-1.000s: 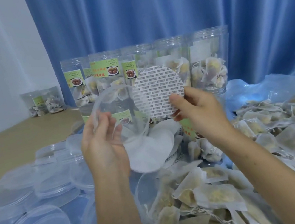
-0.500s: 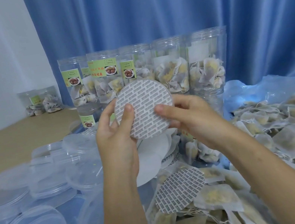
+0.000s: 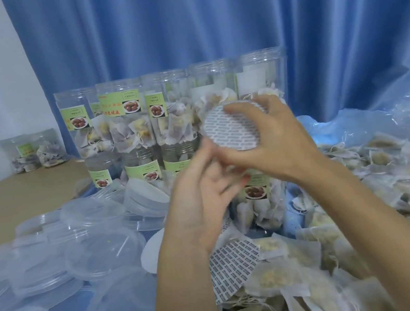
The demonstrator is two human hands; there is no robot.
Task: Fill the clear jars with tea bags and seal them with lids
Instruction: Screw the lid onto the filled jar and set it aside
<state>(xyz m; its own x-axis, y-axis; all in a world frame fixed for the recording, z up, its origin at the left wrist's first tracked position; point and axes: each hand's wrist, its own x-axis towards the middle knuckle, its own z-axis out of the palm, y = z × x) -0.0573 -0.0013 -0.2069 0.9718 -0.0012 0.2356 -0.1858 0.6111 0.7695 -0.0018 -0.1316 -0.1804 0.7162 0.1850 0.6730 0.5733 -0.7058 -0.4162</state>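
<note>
Since the earlier frame, both hands have shifted right and the printed liner disc [image 3: 232, 130] has passed wholly to the right hand [image 3: 270, 143]. That hand pinches the disc by its rim, thumb low and fingers curled over the top edge, with the printed face tilted toward the camera. The left hand [image 3: 200, 197] sits just below and left of the disc; its fingers are loosely extended toward the lower rim. Motion blur hides whether they grip anything, including a clear lid.

Being flat and round, the disc has no long axis; its face stands near upright. It must lie level to seat in a lid or on a jar mouth. The right hand is nearer and already holds it.

Behind the hands, stacked jars [image 3: 125, 131] stand in a row, each partly filled with tea bags. One labelled jar [image 3: 258, 200] lies just below the hands, also holding bags. Clear lids [image 3: 100, 250] lie heaped at left, apparently empty. Loose bags [image 3: 372, 208] cover the right side. A second disc [image 3: 231, 265] rests among them.
</note>
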